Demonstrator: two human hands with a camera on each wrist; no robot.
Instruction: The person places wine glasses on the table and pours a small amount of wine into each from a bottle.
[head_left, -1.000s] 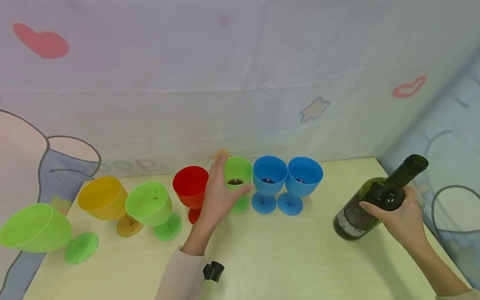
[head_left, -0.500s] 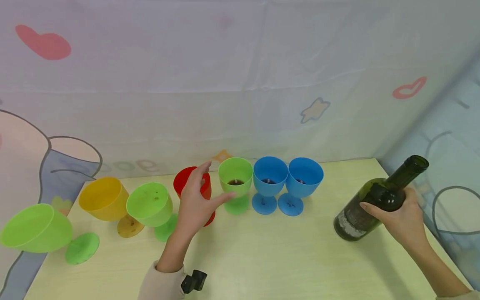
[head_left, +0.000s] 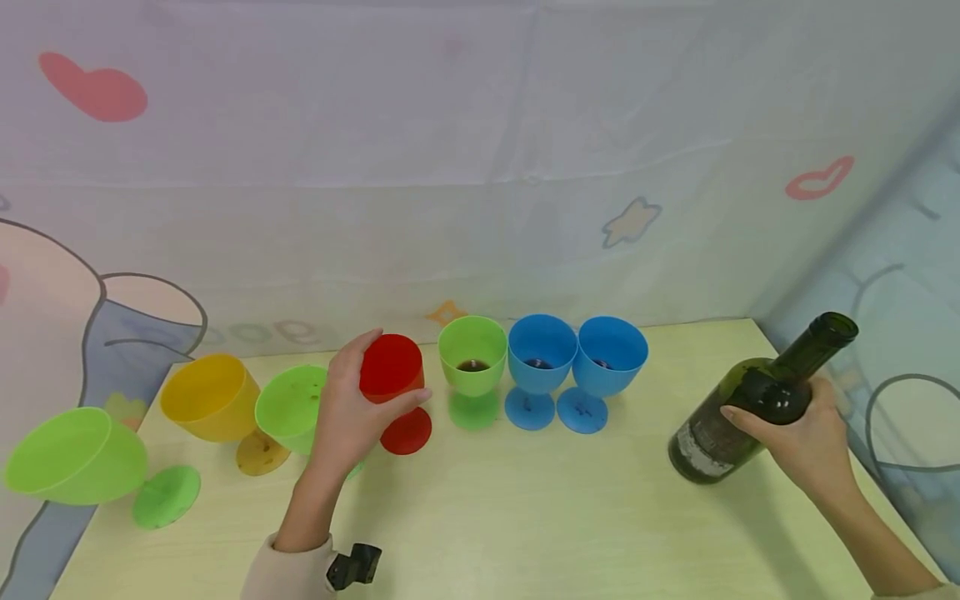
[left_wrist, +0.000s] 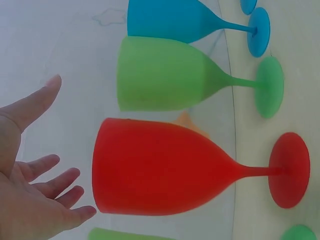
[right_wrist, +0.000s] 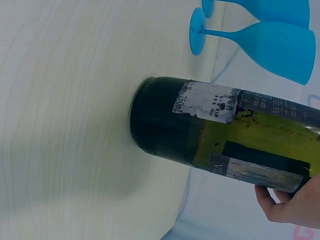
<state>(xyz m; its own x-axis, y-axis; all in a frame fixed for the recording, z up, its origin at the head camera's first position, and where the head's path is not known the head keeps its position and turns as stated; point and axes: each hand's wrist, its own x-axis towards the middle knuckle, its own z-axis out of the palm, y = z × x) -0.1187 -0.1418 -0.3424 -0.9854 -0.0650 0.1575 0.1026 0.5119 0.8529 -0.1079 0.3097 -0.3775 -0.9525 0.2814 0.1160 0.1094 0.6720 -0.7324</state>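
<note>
My left hand (head_left: 352, 408) is beside the red goblet (head_left: 393, 379), with its fingers spread and thumb apart. In the left wrist view, a gap shows between the fingertips (left_wrist: 52, 82) and the red goblet's rim. My right hand (head_left: 806, 433) grips a dark green wine bottle (head_left: 708, 433) around its upper body. Dark liquid fills the lower part of the bottle, seen in the right wrist view. Right of the red goblet stands a green goblet (head_left: 472, 346) with a little dark liquid. Two blue goblets (head_left: 542, 350) beside it hold some as well.
Left of my left hand stand another green goblet (head_left: 288, 408), partly hidden by it, a yellow goblet (head_left: 206, 400) and a further green goblet (head_left: 75, 458). All share a pale wooden table (head_left: 555, 508). A printed cloth (head_left: 337, 167) hangs behind.
My left hand has moved left from the green goblet with liquid, across to the red one, and its fingers stay spread. The right hand and bottle have kept their place.
</note>
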